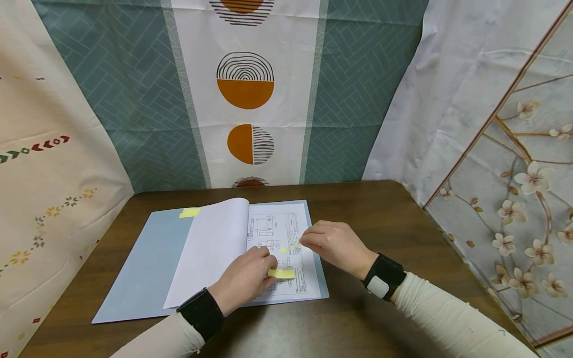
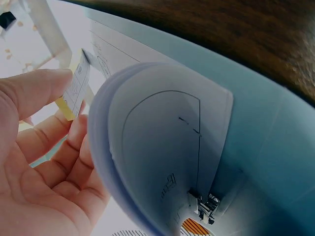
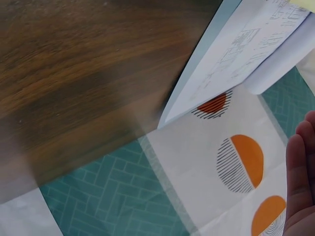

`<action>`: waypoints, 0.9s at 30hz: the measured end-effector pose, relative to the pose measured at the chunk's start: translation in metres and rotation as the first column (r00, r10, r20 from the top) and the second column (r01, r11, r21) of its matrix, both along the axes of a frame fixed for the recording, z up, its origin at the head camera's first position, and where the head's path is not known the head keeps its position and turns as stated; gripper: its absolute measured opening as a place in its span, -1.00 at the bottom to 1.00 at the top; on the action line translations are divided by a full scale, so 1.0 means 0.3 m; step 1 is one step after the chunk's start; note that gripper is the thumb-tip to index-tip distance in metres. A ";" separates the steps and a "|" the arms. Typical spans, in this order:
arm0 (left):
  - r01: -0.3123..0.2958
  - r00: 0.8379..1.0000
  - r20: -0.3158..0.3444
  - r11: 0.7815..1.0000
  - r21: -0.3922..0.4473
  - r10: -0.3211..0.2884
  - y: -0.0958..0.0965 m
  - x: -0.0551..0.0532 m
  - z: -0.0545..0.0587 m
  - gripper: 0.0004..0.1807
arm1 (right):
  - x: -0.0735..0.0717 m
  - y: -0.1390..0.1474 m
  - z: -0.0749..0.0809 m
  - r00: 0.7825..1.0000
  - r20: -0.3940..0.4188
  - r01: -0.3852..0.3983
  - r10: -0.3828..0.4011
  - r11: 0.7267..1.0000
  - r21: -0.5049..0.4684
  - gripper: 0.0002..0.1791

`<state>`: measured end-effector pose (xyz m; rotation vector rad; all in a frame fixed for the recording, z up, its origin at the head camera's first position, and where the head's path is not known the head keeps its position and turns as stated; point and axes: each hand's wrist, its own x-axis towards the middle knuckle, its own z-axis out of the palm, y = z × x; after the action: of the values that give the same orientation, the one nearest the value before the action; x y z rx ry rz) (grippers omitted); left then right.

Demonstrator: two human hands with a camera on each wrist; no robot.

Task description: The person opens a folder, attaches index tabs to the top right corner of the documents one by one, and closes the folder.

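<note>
A blue folder (image 1: pixel 134 268) lies spread on the table, its upper white sheets (image 1: pixel 215 238) curled over to the left. The page with technical drawings (image 1: pixel 309 273) is exposed on the right. My left hand (image 1: pixel 248 273) is over this page, pinching a yellow sticky note (image 1: pixel 284 274) between thumb and fingers; the left wrist view shows the thumb (image 2: pixel 44 88) against it. Above the page's right edge, my right hand (image 1: pixel 333 243) pinches a thin yellow sticky strip (image 1: pixel 292 247) with its fingertips. Only the edge of that hand's fingers (image 3: pixel 298 167) appears in the right wrist view.
Another yellow sticky note (image 1: pixel 190 212) is at the folder's top left edge. A metal fastener (image 2: pixel 205 204) sits inside the folder by the curled sheets. The brown table (image 1: pixel 358 209) extends around the folder, with patterned cloth (image 1: pixel 362 89) hanging behind it.
</note>
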<state>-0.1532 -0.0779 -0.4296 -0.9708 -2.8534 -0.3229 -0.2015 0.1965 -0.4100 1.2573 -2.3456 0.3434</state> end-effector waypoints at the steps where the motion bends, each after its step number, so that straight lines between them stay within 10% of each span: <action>1: 0.000 1.000 -0.002 1.000 -0.004 0.000 -0.002 0.001 -0.001 -0.70 | -0.001 0.003 0.000 1.000 0.000 0.002 -0.002 1.000 0.000 -0.61; 27: 0.046 0.999 -0.018 0.998 0.041 -0.045 0.001 0.047 0.007 -0.70 | -0.031 0.043 -0.026 0.998 0.017 0.065 -0.065 0.998 -0.002 -0.62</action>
<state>-0.1390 -0.0777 -0.4274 -1.0266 -2.8014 -0.3739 -0.2109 0.2095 -0.4179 1.1775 -2.3931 0.3370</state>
